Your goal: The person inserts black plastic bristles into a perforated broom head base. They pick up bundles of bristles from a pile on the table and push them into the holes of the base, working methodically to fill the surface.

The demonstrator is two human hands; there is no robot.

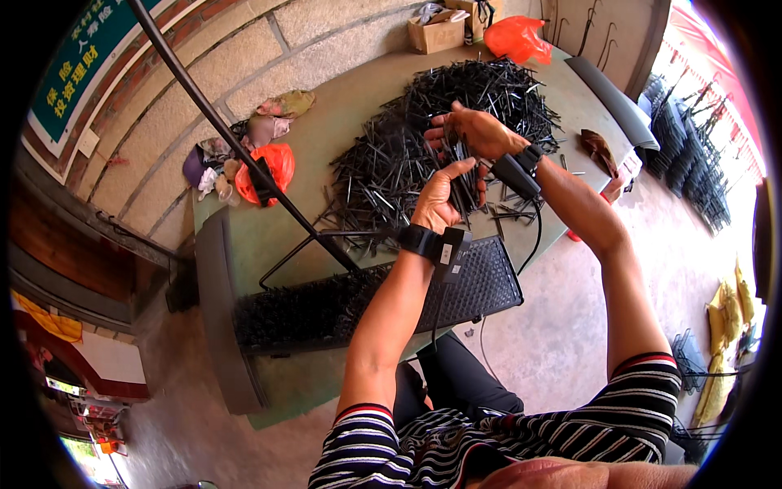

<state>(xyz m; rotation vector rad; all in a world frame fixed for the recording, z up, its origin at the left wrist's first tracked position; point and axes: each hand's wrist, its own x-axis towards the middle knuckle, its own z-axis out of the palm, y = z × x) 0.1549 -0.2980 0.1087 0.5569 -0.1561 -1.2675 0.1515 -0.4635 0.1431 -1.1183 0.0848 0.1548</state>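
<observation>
Both hands, left hand (pixel 436 200) and right hand (pixel 476 132), grip a bundle of thin black plastic sticks (pixel 463 167); squaring the ends should keep it tidy above the green counter (pixel 326 130).

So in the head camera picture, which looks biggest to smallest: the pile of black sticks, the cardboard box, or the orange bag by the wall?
1. pile of black sticks, clearly biggest.
2. and 3. orange bag and cardboard box look alike; the box sits farther away, so no ranking.

Both forearms rise from the lower edge, bare below striped sleeves, each wrist banded in black. The left hand (pixel 437 200) is cupped, palm up, fingers curled; the right hand (pixel 476 132) closes its fingers just above it.
</observation>
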